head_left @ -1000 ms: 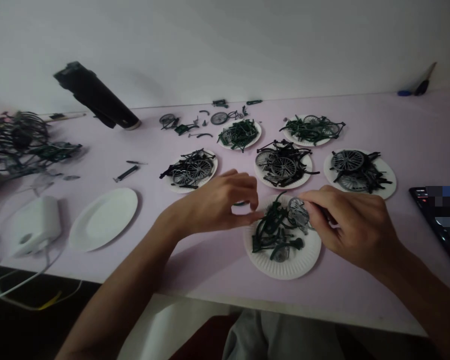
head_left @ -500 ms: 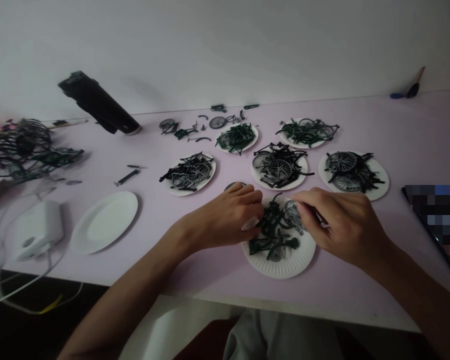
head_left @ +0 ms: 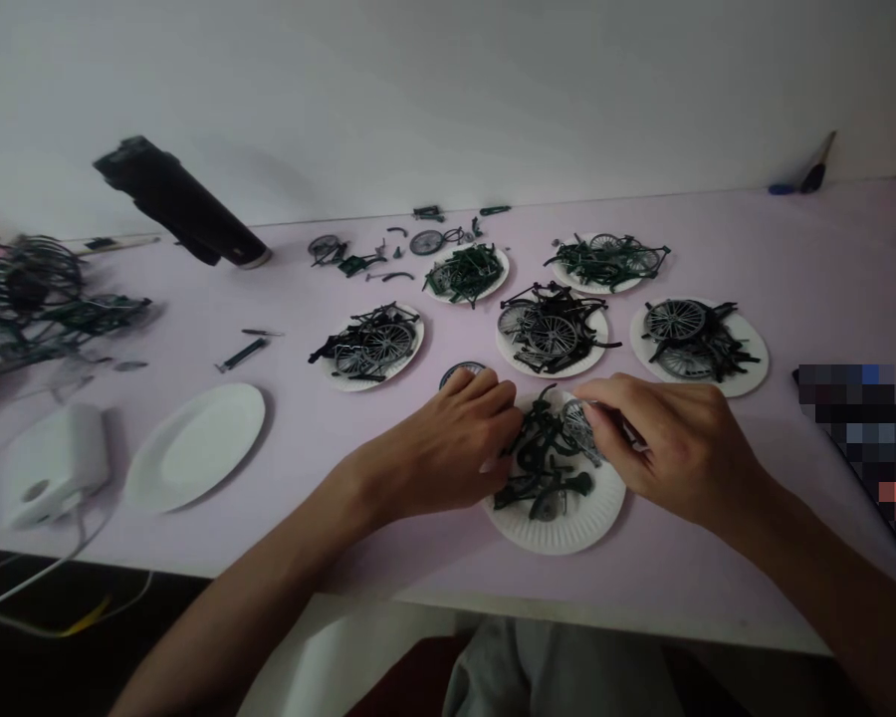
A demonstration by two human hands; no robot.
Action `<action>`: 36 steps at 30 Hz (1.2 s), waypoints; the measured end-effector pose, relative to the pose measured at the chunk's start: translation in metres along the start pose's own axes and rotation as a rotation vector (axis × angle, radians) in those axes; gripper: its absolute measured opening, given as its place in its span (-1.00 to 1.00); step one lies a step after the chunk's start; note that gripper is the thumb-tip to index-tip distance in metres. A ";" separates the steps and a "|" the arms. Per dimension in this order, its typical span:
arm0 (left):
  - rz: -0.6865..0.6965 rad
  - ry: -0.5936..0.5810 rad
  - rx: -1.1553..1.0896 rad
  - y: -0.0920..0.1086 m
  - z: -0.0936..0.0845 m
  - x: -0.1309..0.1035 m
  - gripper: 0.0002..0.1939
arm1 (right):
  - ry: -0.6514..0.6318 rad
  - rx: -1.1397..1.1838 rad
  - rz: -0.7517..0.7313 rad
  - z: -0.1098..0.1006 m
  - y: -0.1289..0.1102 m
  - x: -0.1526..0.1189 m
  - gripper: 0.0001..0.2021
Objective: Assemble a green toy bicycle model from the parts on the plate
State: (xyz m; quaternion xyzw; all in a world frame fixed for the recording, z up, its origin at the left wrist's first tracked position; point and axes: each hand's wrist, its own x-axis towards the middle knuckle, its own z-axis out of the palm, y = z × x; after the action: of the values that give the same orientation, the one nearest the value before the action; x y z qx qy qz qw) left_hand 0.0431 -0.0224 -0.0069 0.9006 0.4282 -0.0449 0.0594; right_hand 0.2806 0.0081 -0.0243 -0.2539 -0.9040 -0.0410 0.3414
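Wheel [head_left: 578, 428] at right hand [head_left: 664, 448], green bicycle parts [head_left: 542, 448] beside left hand [head_left: 455, 438]

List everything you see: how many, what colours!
Table: one, pale pink, underneath
Plates: seven, white, across it
Bike parts: many, green, black, grey, on six plates and the table
Long object: one, black, back left
Box: one, white, front left
Cables: some, white, front left
Screen: one, dark, right edge
Small objects: two, blue, black, back right
Wall: one, grey, behind
Clothes: some, grey, bottom
Left hand, right hand: two, bare, at front plate
Forearms: two, bare, bottom corners
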 end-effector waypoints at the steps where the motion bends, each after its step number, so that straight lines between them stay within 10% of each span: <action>1: -0.002 0.001 0.008 0.000 0.000 0.000 -0.94 | 0.001 -0.001 -0.001 0.000 0.000 0.000 -0.86; 36: 0.224 0.312 -0.023 -0.023 -0.001 0.001 -0.81 | 0.001 0.045 0.029 0.000 0.001 0.001 -0.83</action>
State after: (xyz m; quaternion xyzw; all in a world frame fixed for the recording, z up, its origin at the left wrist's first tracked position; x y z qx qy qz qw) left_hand 0.0256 -0.0067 -0.0075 0.9380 0.3296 0.1068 0.0071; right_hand 0.2801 0.0096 -0.0238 -0.2592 -0.9009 -0.0158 0.3479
